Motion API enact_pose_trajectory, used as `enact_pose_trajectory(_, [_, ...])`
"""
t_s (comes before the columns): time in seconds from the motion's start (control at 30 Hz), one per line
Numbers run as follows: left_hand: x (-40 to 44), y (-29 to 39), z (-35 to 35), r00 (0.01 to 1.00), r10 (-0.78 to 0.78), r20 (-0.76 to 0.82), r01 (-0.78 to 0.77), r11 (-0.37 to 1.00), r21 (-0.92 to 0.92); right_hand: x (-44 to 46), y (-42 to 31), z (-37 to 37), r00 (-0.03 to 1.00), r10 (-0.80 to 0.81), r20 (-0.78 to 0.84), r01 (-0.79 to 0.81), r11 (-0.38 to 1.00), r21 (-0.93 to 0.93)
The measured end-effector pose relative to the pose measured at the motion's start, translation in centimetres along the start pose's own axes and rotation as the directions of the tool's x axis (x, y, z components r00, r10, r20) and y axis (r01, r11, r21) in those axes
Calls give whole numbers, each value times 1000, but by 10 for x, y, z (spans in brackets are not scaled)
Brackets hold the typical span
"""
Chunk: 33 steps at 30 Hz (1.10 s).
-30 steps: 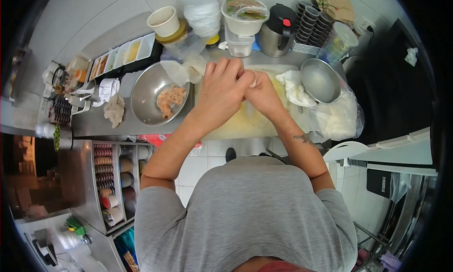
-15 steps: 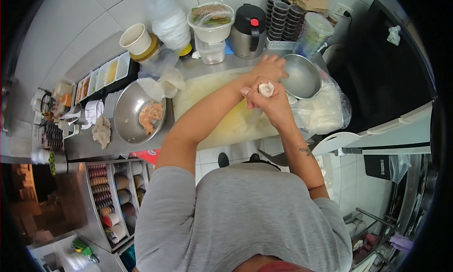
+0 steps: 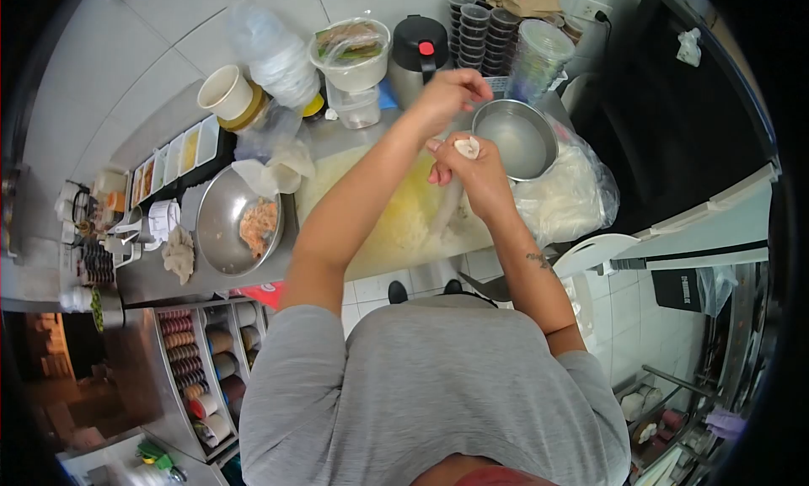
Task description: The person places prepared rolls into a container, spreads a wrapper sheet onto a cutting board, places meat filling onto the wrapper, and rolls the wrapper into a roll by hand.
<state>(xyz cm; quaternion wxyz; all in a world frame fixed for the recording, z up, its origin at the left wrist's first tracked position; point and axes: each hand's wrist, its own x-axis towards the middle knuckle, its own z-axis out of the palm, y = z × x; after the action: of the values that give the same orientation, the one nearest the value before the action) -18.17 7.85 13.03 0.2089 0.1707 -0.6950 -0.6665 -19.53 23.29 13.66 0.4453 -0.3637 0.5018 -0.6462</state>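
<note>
My right hand is closed around a soft white piece whose rounded, hollow-looking end shows at the top of the fist. Below the fist, a pale translucent length reaches toward the cutting board; whether it is joined to the white piece I cannot tell. My left hand is raised just above and left of the fist, fingers loosely bent and apart, with nothing visible in them. Beside it is a round metal pan holding cloudy liquid. Left of the board, a steel bowl contains pinkish raw filling.
A plastic bag of white sheets lies right of the board. Along the back stand a thermal jug, stacked lidded cups and a white tub. Ingredient trays and a crumpled cloth sit to the left.
My left hand has drawn back from the pan's edge and risen, its fingers now more bent. My right hand keeps its hold on the white piece. The view has shifted slightly.
</note>
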Motion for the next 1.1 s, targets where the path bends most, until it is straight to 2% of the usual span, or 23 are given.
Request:
enact_pose_trajectory(0.1, [-55, 42, -25, 979, 198, -44, -192, 975, 111, 14, 5, 2, 999, 27, 36, -27, 1000, 0])
enact_pose_trajectory(0.13, [-72, 41, -28, 950, 310, -30, -292, 920, 261, 17, 7, 4, 998, 34, 54, -34, 999, -4])
enact_pose_trajectory(0.2, [-105, 39, -30, 862, 505, 50, -450, 714, 536, 21, 10, 11, 996, 9, 88, -10, 1000, 8])
enact_pose_trajectory(0.3, [-147, 52, -24, 740, 643, 198, -445, 248, 861, 26, 14, 25, 988, -8, 151, 10, 1000, -16])
enact_pose_trajectory(0.4, [-164, 60, -34, 758, 594, 270, -466, 203, 861, 25, 19, 38, 968, 14, 250, 8, 996, -85])
enact_pose_trajectory(0.5, [-177, 86, -56, 920, 354, 171, -366, 614, 699, 14, 6, 61, 922, 99, 375, -49, 989, -141])
enact_pose_trajectory(0.6, [-178, 95, -63, 899, 343, 274, -430, 565, 704, 11, 6, 71, 893, 116, 435, -64, 989, -132])
enact_pose_trajectory(0.7, [-190, 106, -58, 944, 220, 246, -330, 625, 708, 8, 6, 79, 884, 95, 458, -40, 991, -127])
enact_pose_trajectory(0.83, [-201, 102, -58, 929, 284, 237, -356, 515, 779, 8, 8, 87, 882, 106, 458, -65, 992, -106])
enact_pose_trajectory(0.93, [-214, 91, -53, 922, 320, 221, -348, 425, 836, 6, 9, 94, 943, 105, 314, -70, 990, -123])
enact_pose_trajectory(1.0, [-220, 80, -54, 910, 339, 240, -360, 354, 863, 11, 16, 93, 939, 131, 320, -111, 991, -80])
enact_pose_trajectory(1.1, [-222, 75, -56, 890, 447, 90, -298, 423, 856, 17, 17, 94, 940, 137, 313, -129, 991, -45])
